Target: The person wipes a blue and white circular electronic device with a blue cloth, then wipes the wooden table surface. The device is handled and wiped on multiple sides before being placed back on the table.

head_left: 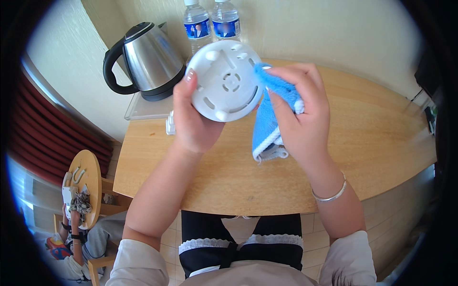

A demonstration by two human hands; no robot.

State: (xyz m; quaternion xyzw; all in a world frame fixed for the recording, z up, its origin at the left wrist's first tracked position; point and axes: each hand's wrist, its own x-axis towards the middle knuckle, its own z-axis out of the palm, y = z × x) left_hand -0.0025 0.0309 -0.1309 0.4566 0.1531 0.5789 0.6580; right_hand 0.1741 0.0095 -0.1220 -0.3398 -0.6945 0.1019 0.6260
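My left hand (193,114) grips a round white plastic base (214,85), its thumb over the near left rim. The side facing me has curved slots, a ring of small vents at the centre and small raised feet. My right hand (304,103) pinches a blue plush cloth (266,114) with white edging. The bunched upper end of the cloth touches the base's right rim, and the rest hangs down over the table. Just left of my left palm is a small white plastic piece (170,123), partly hidden by the hand; it looks like a plug.
A steel kettle (154,57) with a black handle stands on a clear tray (146,112) at the wooden table's (250,186) back left. Two water bottles (225,21) stand against the wall. Lower left, another person's hands (73,218) hold a grey cloth at a small round table (93,178).
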